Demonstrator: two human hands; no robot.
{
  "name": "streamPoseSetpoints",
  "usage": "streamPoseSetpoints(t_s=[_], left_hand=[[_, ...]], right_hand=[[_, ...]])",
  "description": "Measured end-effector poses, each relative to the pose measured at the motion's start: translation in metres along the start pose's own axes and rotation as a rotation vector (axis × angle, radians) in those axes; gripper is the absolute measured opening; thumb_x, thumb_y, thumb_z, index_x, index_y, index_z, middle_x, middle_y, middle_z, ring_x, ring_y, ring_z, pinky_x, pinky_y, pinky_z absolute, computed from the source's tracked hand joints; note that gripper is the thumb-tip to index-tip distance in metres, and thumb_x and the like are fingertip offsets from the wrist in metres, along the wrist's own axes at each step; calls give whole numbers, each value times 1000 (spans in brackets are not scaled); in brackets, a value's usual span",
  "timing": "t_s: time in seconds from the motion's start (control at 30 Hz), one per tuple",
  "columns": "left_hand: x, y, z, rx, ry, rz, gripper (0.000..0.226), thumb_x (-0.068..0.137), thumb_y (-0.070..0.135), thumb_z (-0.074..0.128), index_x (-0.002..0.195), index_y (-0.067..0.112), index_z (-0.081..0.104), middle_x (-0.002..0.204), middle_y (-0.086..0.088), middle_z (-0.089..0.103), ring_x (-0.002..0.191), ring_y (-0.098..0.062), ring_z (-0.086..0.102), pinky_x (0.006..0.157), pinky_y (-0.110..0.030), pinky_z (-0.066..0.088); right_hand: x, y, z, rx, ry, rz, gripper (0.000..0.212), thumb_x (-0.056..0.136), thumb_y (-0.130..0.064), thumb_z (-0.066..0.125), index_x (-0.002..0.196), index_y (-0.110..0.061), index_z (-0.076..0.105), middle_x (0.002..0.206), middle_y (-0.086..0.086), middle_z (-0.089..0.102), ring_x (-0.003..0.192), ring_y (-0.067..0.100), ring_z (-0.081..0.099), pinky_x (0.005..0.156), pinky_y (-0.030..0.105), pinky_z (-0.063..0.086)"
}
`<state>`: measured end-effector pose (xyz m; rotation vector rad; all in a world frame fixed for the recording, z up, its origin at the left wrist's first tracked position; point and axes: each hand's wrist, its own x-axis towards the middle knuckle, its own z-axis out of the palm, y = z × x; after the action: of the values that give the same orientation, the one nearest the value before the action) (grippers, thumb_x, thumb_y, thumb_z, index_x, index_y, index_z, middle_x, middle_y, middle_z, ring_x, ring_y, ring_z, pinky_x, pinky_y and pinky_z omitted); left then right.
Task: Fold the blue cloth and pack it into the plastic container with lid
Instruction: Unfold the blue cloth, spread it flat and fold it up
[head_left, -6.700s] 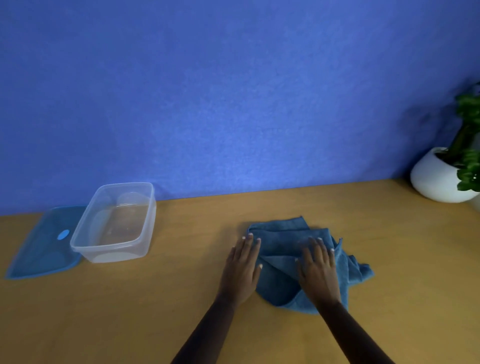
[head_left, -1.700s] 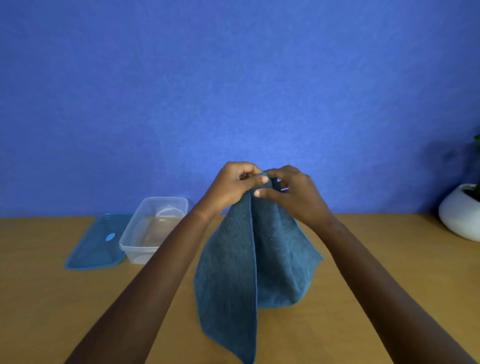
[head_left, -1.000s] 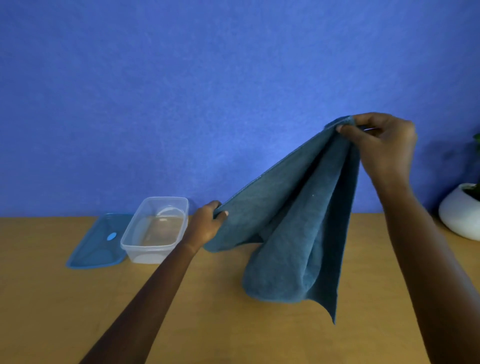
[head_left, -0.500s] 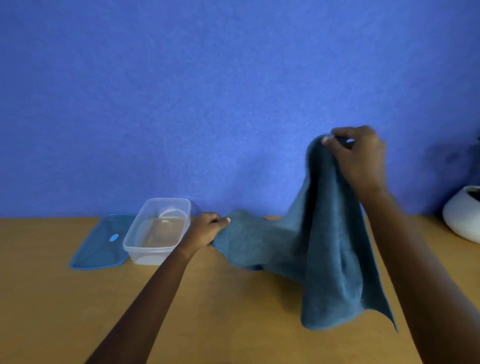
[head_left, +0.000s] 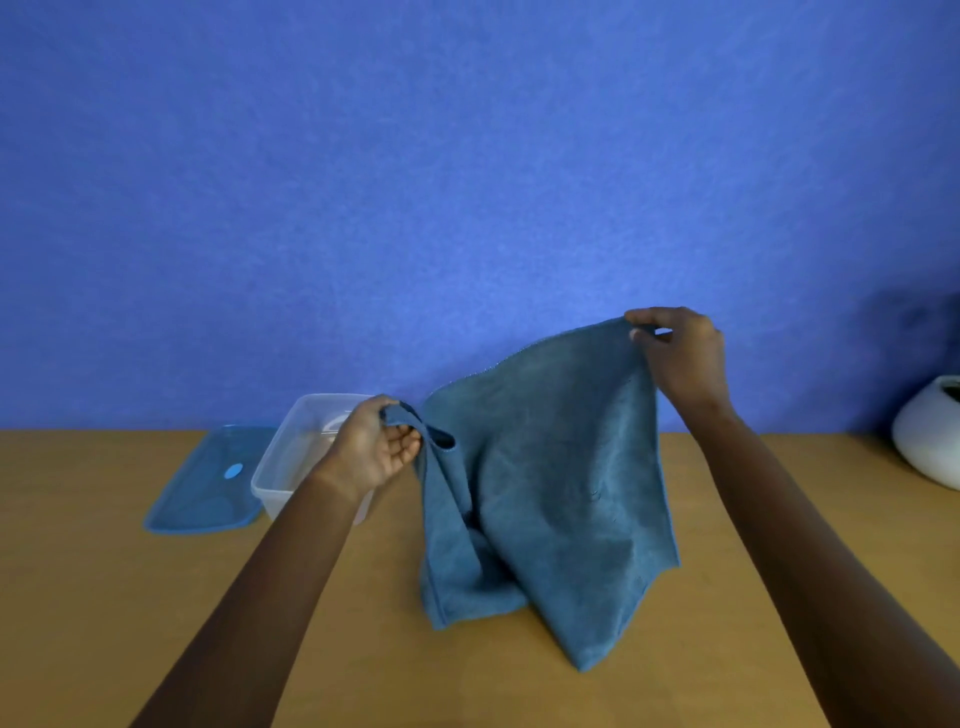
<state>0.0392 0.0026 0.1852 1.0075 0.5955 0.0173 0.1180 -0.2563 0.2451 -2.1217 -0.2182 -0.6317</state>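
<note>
A moment before, the right hand (head_left: 680, 353) held the cloth (head_left: 545, 493) up high in a thin bunch. Now that hand had come down a bit, and the cloth was spread wide between both hands. The left hand (head_left: 376, 447) had turned palm up, and its fingers were curled tight round one top corner. The right hand pinched the other top corner between thumb and fingers. The cloth hung in the air over the table (head_left: 104, 597), and its low end seemed to touch the wood. It was to the right of the box (head_left: 272, 488).

I think this meant the cloth was opened out so it could be folded neatly. No fold was made yet, and the box looked empty, with its lid (head_left: 208, 483) lying just beside it.

There were two hands, one cloth, one box, one lid and one white pot (head_left: 930, 436).
</note>
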Motion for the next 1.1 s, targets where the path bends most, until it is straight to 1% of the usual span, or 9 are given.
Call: streamPoseSetpoints(t_s=[0.13, 0.23, 0.33, 0.43, 0.53, 0.63, 0.7, 0.87, 1.1], left_hand=[[-5, -6, 27, -7, -134, -66, 31, 93, 23, 45, 63, 15, 44, 34, 1, 60, 62, -15, 53, 41, -15, 51], [-12, -14, 48, 18, -209, -103, 36, 92, 22, 50, 58, 14, 43, 34, -2, 59, 51, -16, 62, 43, -19, 54], [-16, -21, 62, 70, -254, -107, 35, 93, 20, 50, 59, 12, 44, 35, -2, 61, 39, -14, 64, 46, -22, 55], [-15, -25, 65, 106, -244, -92, 35, 94, 20, 48, 59, 13, 44, 35, 0, 61, 42, -13, 63, 58, -26, 53], [-14, -26, 63, 78, -225, -98, 36, 94, 20, 47, 60, 12, 43, 34, -1, 60, 38, -13, 64, 60, -27, 52], [-13, -27, 61, 40, -216, -117, 35, 94, 18, 47, 60, 11, 44, 35, -3, 61, 55, -18, 63, 68, -29, 53], [-12, -26, 61, 10, -223, -128, 35, 94, 17, 47, 60, 11, 44, 37, -5, 63, 65, -19, 59, 77, -33, 49], [-11, -26, 60, -42, -236, -127, 35, 94, 15, 47, 59, 11, 42, 37, -5, 62, 46, -15, 64, 62, -29, 53], [-9, -23, 54, 139, -238, -109, 42, 92, 26, 50, 52, 14, 42, 38, -2, 62, 37, -12, 64, 45, -23, 57]], right_hand=[[-23, -15, 24, 58, -221, -81, 27, 82, 3, 57, 102, -10, 71, 101, 2, 66, 61, -4, 55, 60, -6, 38], [-45, -23, 45, 66, -362, -131, 32, 81, 4, 61, 108, -12, 69, 82, -14, 60, 55, -6, 51, 59, -5, 37], [-58, -25, 54, 116, -399, -93, 36, 81, 2, 63, 115, -10, 64, 79, -4, 58, 61, -3, 54, 61, -3, 39], [-64, -25, 54, 207, -416, -70, 19, 83, 2, 61, 98, -4, 71, 90, 10, 73, 75, 10, 65, 65, 2, 44], [-67, -24, 49, 218, -403, -97, 11, 83, -3, 63, 87, -5, 73, 82, 3, 73, 65, -6, 61, 61, 0, 44], [-71, -23, 47, 182, -443, -157, 13, 85, -4, 61, 88, -7, 73, 79, -5, 68, 66, -17, 58, 63, -2, 42], [-74, -22, 48, 172, -454, -184, 14, 87, -8, 61, 91, -8, 73, 84, -3, 69, 71, -10, 60, 66, -2, 42], [-75, -19, 49, 145, -496, -207, 18, 81, -14, 70, 99, -12, 72, 93, 4, 68, 83, 11, 61, 73, 8, 46], [-64, -22, 39, 46, -378, -313, 13, 83, 2, 62, 90, -3, 72, 88, 12, 70, 74, 9, 55, 68, 3, 39]])
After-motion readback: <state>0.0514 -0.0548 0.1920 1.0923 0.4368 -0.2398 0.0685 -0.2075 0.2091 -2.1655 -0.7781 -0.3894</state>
